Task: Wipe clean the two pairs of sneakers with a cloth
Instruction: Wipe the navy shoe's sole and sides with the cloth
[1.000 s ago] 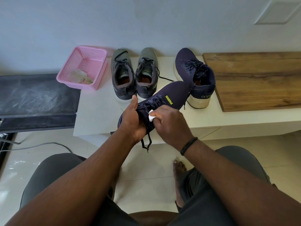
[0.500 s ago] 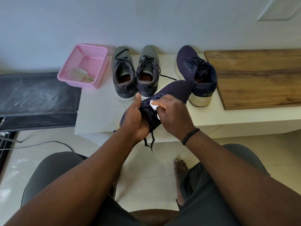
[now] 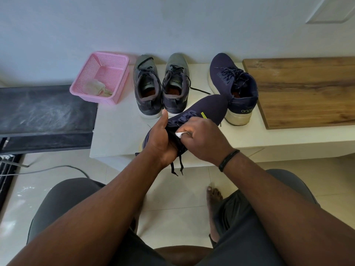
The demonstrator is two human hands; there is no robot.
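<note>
Pink basket (image 3: 115, 77), left of grey pair (image 3: 161, 85): crumpled rag (image 3: 95, 86) inside. Right of pair, navy shoe (image 3: 233, 87). In front, held shoe (image 3: 205, 110) gripped by left hand (image 3: 160, 139); white cloth (image 3: 179, 134) pinched under right hand (image 3: 204, 140) fingers.

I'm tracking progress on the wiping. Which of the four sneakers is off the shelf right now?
The navy sneaker with the yellow logo: the left hand grips it while the right hand wipes it with a white cloth. Its navy mate and both grey sneakers stand on the shelf.

A dark navy knit sneaker (image 3: 207, 108) is held tilted above the ledge, a small white cloth (image 3: 179, 134) against its laces; its mate (image 3: 233, 87) and a grey pair (image 3: 161, 83) stand behind.
</note>
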